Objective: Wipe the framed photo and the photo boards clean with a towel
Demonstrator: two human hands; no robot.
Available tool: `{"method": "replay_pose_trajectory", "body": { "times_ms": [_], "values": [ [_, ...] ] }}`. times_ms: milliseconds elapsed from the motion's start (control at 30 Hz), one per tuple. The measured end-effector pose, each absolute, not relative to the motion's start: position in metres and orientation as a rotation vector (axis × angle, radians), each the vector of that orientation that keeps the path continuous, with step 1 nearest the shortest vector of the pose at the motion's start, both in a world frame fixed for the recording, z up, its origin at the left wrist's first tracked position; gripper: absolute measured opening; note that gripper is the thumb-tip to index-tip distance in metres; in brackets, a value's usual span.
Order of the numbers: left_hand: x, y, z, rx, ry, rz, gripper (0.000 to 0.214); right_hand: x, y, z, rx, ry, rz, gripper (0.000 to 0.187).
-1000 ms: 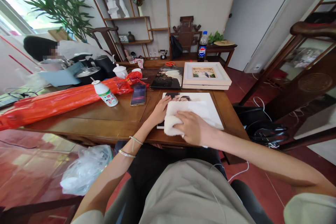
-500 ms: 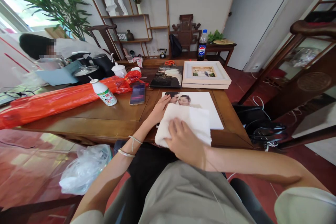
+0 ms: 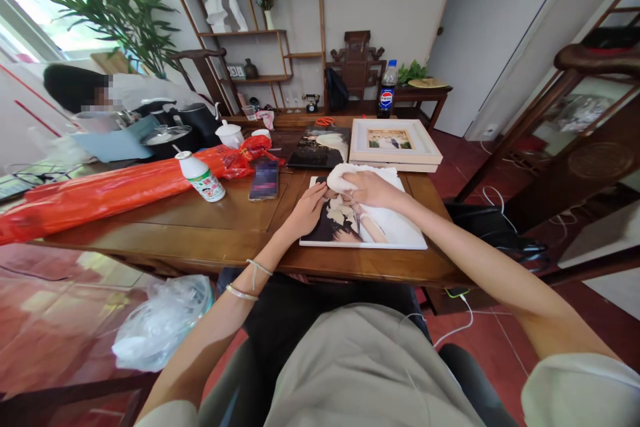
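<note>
A photo print panel (image 3: pixel 336 221) showing a couple lies flat on the wooden table in front of me. My left hand (image 3: pixel 307 209) rests on its left side, fingers stretched out and flat. Along the panel's far edge, my right hand (image 3: pixel 374 189) grips a bunched white towel (image 3: pixel 342 175) and presses it against the surface. The towel covers the upper part of the picture, and more white cloth spreads out to the right of my fingers. Part of the right hand's grip is hidden in the folds.
Beyond the panel lie a dark photo panel (image 3: pixel 311 152), a white picture frame (image 3: pixel 427 143) and orange scissors (image 3: pixel 325 121). A cola bottle (image 3: pixel 387 90) stands behind. To the left are a phone (image 3: pixel 263 180), a white bottle (image 3: pixel 201 179) and a long red-wrapped bundle (image 3: pixel 110 192). A person sits far left.
My right hand has pushed the towel away from me, from the near edge to the panel's far edge, uncovering the lower picture. My left hand stays at the left side.
</note>
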State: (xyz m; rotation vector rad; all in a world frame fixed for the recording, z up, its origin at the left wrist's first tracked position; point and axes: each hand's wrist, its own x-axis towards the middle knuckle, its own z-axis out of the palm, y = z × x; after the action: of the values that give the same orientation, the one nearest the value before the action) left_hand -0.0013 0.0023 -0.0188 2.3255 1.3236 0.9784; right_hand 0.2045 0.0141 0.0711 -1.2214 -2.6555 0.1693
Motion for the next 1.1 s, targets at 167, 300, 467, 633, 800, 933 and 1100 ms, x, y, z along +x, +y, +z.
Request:
{"method": "replay_pose_trajectory", "body": {
  "times_ms": [167, 300, 467, 633, 800, 933, 1100],
  "values": [
    [-0.003, 0.003, -0.020, 2.338, 1.306, 0.995, 0.041, 0.166, 0.061, 0.077, -1.130, -2.609, 0.323, 0.034],
    [-0.002, 0.001, -0.018, 2.326, 1.309, 1.001, 0.041, 0.146, 0.071, 0.075, -1.073, -2.660, 0.376, 0.033],
    [0.000, 0.000, -0.016, 2.303, 1.332, 0.992, 0.041, 0.164, 0.066, 0.070, -1.056, -2.667, 0.309, 0.030],
    [0.001, -0.001, -0.016, 2.295, 1.327, 0.992, 0.041, 0.218, 0.054, 0.062, -1.125, -2.602, 0.215, 0.035],
    [0.001, -0.002, -0.015, 2.295, 1.333, 0.981, 0.041, 0.272, 0.042, 0.054, -1.225, -2.547, 0.146, 0.026],
    [0.001, -0.001, -0.017, 2.298, 1.335, 1.002, 0.040, 0.282, 0.014, 0.054, -1.282, -2.594, 0.009, 0.025],
    [0.000, 0.001, -0.019, 2.321, 1.334, 0.993, 0.042, 0.255, -0.073, 0.053, -1.040, -2.719, -0.022, 0.036]
  ]
}}
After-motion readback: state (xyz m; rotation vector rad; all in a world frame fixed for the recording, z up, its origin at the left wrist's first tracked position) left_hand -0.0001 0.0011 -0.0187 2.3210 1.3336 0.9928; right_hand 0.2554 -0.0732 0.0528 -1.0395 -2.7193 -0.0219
